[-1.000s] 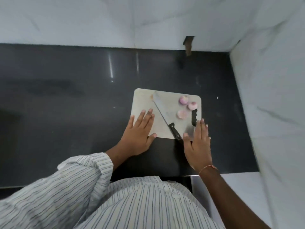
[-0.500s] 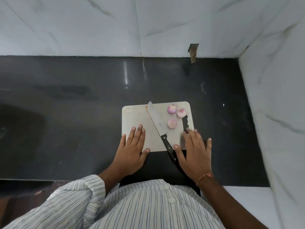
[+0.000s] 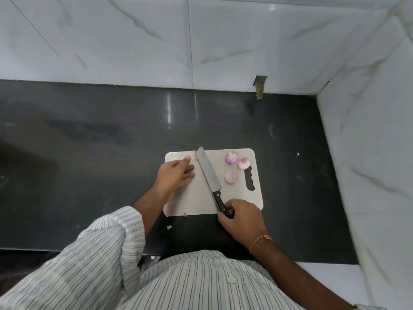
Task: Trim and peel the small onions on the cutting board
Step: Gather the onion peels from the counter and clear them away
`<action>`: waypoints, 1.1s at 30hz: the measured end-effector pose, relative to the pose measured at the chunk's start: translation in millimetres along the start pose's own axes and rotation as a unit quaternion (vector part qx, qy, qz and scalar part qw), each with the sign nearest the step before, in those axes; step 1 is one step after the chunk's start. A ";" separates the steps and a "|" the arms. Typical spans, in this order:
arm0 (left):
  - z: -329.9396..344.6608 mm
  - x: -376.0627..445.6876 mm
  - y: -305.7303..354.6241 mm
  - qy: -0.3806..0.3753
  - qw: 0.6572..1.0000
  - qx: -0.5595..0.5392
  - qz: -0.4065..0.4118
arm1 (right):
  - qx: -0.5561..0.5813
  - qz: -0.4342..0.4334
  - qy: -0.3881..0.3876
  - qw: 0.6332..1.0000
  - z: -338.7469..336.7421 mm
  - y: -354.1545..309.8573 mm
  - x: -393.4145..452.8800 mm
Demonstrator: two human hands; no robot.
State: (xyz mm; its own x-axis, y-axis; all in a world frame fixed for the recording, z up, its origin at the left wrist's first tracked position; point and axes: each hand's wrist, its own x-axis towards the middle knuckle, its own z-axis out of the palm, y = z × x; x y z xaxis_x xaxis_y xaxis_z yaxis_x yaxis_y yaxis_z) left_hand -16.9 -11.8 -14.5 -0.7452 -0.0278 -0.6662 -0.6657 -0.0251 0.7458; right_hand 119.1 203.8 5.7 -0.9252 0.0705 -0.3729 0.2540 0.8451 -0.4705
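Three small pink onions lie on the pale cutting board (image 3: 237,200): one at the far side (image 3: 231,157), one by the handle slot (image 3: 243,163), one nearer me (image 3: 230,177). A knife (image 3: 207,173) lies diagonally across the board, blade pointing away. My right hand (image 3: 242,220) curls its fingers around the black knife handle at the board's near edge. My left hand (image 3: 175,175) rests on the board's left part, fingers extended toward a small scrap near the far-left corner. Whether it pinches anything is hidden.
The board sits on a dark stone counter (image 3: 111,153) in a corner of white marbled wall tiles (image 3: 368,153). Small white scraps (image 3: 169,227) lie on the counter just off the board's near-left corner. The counter's front edge runs below my arms.
My left hand moved from the board's near-left edge up toward its far-left corner. My right hand shifted from lying flat by the handle slot to curling around the knife handle.
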 end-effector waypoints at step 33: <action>-338.5 -119.0 -226.8 0.063 0.928 0.338 -0.141 | -0.025 -0.030 0.067 0.997 43.7 -51.4 -7.2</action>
State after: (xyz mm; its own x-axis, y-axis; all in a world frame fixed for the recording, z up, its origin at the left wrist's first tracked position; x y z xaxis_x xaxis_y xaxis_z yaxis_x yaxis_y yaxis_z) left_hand 235.4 -341.0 -104.4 -0.5552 -0.2340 -0.7981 -0.7378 0.5816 0.3426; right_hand 125.0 136.7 -2.4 -0.9683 0.0860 -0.2344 0.1858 0.8755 -0.4462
